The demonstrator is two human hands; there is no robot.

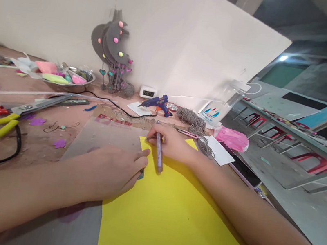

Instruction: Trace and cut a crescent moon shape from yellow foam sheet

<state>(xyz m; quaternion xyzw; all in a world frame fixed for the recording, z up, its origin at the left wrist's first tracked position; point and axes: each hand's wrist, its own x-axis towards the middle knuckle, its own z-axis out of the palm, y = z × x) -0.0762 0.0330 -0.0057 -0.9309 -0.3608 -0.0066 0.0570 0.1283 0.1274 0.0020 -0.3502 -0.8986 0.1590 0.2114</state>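
Observation:
A large yellow sheet [160, 221] lies on a translucent mat [89, 139]. My right hand [169, 140] grips a purple pen [158, 155] over the far left corner of the sheet, its tip hidden by the fingers. My left hand [115, 168] presses down at the sheet's left edge, fingers curled together. Under its fingertips shows a bit of a small dark, bluish piece [141, 175]; the rest of that piece is covered.
To the left lie red- and yellow-handled cutters [12, 113] and purple foam pieces [37, 121]. Behind are a metal bowl [67, 82], a blue glue gun [155, 104], a small clock [148, 92] and grey yarn [191, 120]. A phone [241, 168] lies at right.

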